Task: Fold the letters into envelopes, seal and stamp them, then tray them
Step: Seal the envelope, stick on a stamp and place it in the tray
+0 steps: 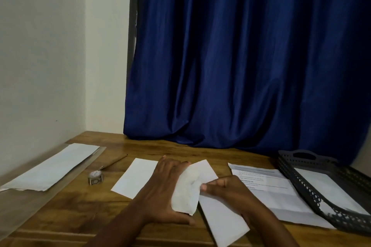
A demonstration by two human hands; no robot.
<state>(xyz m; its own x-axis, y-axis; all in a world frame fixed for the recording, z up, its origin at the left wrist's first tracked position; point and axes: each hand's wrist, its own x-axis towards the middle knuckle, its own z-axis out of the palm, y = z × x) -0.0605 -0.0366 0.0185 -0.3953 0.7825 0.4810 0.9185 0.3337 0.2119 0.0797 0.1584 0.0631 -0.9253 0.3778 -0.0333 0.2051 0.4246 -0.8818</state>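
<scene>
I see my left hand (160,188) gripping a crumpled white cloth (186,190) over the envelope (216,214), whose long axis runs diagonally toward me; right hand (230,192) fingers press it onto the surface (80,212).

White envelope (220,220) flat on table; letter (277,192) beside tray (301,184).
</scene>
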